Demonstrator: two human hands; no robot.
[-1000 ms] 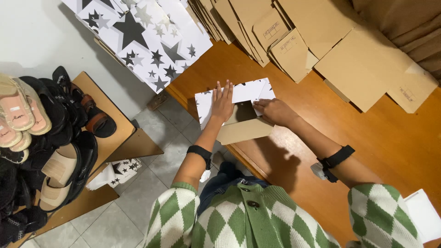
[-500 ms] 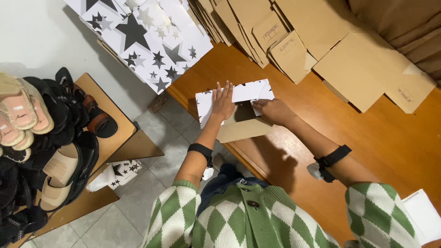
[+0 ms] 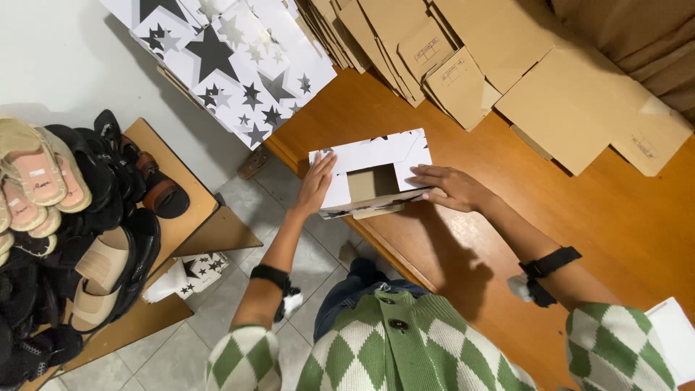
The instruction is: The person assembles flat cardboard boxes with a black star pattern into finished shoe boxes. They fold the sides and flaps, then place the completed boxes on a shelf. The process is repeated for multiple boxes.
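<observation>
A white cardboard box (image 3: pixel 376 156) printed with black stars sits half folded at the near edge of a wooden table (image 3: pixel 579 217), its brown inside showing through an open middle. My left hand (image 3: pixel 316 182) lies flat against the box's left end flap, fingers spread. My right hand (image 3: pixel 450 186) presses on the box's right end, fingers pointing left. Both wrists wear black bands.
Flat white star-printed boxes (image 3: pixel 232 65) lean in a stack at the back left. Flat brown cardboard boxes (image 3: pixel 507 65) lie fanned over the table's far side. A low wooden shelf (image 3: pixel 170 228) on the left holds several sandals (image 3: pixel 43 181). Grey floor tiles lie below.
The box's side flaps have come up and the box now stands more formed, with its brown inside open. Both hands have moved apart to its two ends.
</observation>
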